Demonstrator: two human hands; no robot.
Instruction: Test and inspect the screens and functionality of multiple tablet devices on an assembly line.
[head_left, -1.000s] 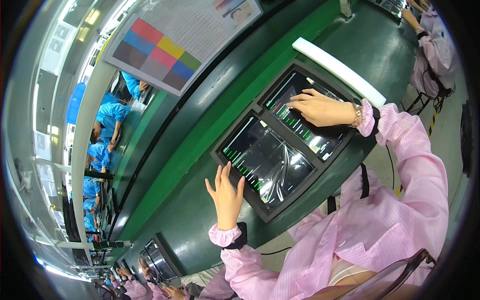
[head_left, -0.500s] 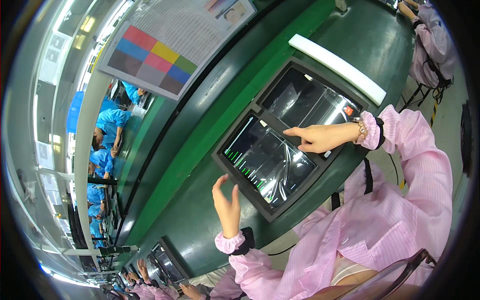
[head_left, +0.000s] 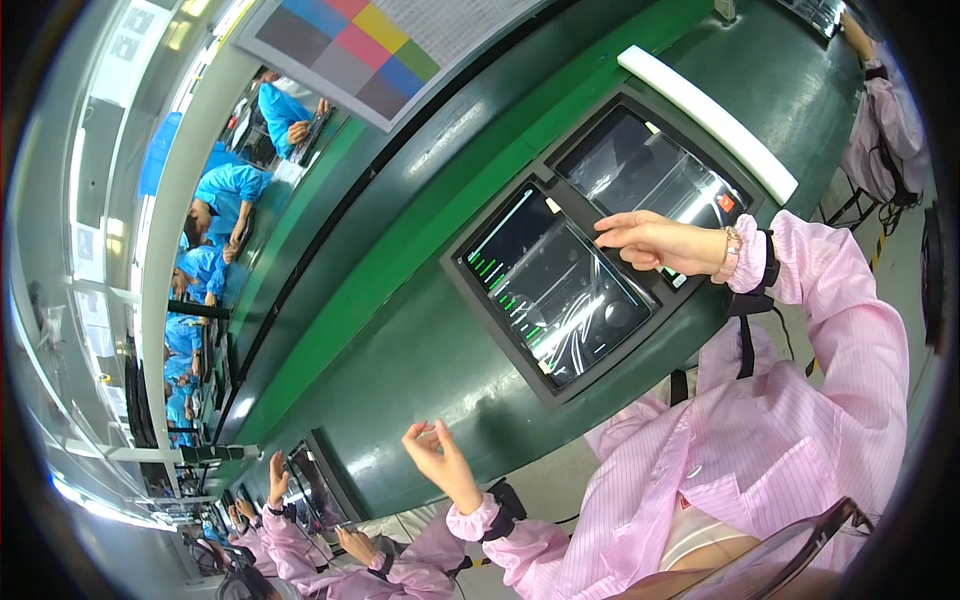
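Two flat display panels sit side by side in a dark grey frame on the green bench. The nearer panel (head_left: pixel 560 285) is lit, with green bars along its left edge and glare across it. Behind it lies the darker far panel (head_left: pixel 640 165), which has a small orange sticker at its right end. My right hand (head_left: pixel 665 243) hovers over the strip between the panels, fingers stretched loosely and holding nothing; whether a fingertip touches cannot be seen. Off the frame's lower left corner, my left hand (head_left: pixel 445 462) is raised above the bench, empty, its fingers curved and apart.
A long white foam bar (head_left: pixel 705 122) lies behind the frame. Along the back hangs a printed sheet with coloured squares (head_left: pixel 370 50). Another framed panel (head_left: pixel 318 485) stands farther left, by a co-worker's hand (head_left: pixel 278 478). People in blue (head_left: pixel 230 195) work beyond the bench.
My left hand has drawn away from the frame's corner toward the bench's near edge. My right hand's pointing finger has relaxed alongside the others. The whole view has shifted slightly.
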